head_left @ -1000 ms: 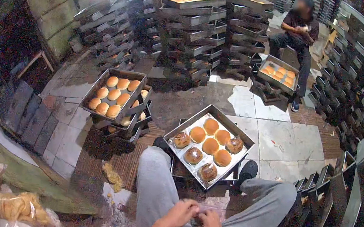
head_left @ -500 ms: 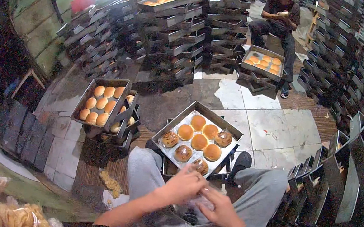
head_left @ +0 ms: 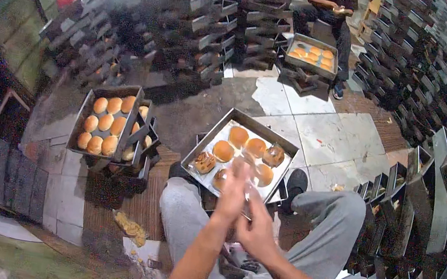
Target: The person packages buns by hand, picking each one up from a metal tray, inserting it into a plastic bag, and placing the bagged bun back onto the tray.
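Note:
A square metal tray (head_left: 210,137) lined with white paper sits before my knees, holding several round buns. Some are plain golden, like the bun (head_left: 223,151); others are darker and look wrapped in shiny plastic, like the bun (head_left: 274,155). Over the tray's near part is my left hand (head_left: 234,191), blurred by motion, its fingers hard to make out. Close beside it, lower right, my right hand (head_left: 257,228) has its fingers bent near something clear and shiny. What either hand holds is too blurred to tell.
Another tray of buns (head_left: 85,116) tops a stack at the left. Farther back, a seated person (head_left: 331,7) is behind a bun tray (head_left: 311,66). Tall tray stacks (head_left: 194,34) line the back and right. A crumpled yellowish bag (head_left: 129,228) lies on the floor.
My left hand has moved forward over the tray, and my right hand has shifted up slightly. The camera view has tilted down and turned, shifting the surroundings up and left.

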Demonstrator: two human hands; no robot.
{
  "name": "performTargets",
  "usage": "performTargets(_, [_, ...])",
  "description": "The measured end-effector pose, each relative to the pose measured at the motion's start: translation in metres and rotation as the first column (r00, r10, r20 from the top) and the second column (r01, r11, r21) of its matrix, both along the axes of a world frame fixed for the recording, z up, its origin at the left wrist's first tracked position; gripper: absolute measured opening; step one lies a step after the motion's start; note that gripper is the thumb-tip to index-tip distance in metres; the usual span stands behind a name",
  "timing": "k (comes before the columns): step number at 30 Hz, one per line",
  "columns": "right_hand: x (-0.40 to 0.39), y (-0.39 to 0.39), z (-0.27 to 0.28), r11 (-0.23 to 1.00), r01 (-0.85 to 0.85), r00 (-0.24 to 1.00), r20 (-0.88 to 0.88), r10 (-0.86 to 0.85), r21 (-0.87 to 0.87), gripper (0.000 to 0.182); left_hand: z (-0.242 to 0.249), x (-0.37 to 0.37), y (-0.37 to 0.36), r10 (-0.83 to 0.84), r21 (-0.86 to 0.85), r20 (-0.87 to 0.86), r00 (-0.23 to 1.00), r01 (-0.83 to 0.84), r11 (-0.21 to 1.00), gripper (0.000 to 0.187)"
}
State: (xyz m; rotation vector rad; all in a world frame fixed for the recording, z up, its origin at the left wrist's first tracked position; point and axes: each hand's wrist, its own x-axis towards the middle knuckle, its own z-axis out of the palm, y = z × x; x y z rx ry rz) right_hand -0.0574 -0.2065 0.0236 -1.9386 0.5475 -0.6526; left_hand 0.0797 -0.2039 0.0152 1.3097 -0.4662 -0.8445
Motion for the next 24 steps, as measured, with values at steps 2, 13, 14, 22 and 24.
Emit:
performTargets(2, [0.02, 0.013, 0.022, 0.999, 0.014, 0.998, 0.061, -0.016, 0.034, 0.053, -0.01, 0.032, 0.013, 0.263, -0.062, -0.189, 0.946, -0.279, 0.958, 0.068])
performTargets(13, [0.076, -0.138, -0.268, 0.87, 0.39, 0.673, -0.551, -0.493, -0.302, 0.045, -0.013, 0.113, 0.083, 0.406, -0.128, -0.433, 0.804, -0.501, 0.856, 0.045])
performTargets(14, [0.085, -0.151, -0.258, 0.9, 0.34, 0.622, -0.653, -0.432, -0.271, 0.049, -0.011, 0.114, 0.083, 0.423, -0.108, -0.437, 0.794, -0.514, 0.851, 0.045])
performTargets(22, [0.108, -0.245, -0.371, 0.583, 0.74, 0.645, -0.601, -0.472, 0.336, 0.053, -0.013, 0.115, 0.072, 0.459, -0.015, -0.229, 0.858, -0.475, 0.88, 0.048])
performTargets(24, [0.107, -0.244, -0.394, 0.658, 0.695, 0.679, -0.563, -0.471, 0.289, 0.042, -0.02, 0.114, 0.069, 0.398, -0.058, -0.205, 0.894, -0.417, 0.907, 0.047])
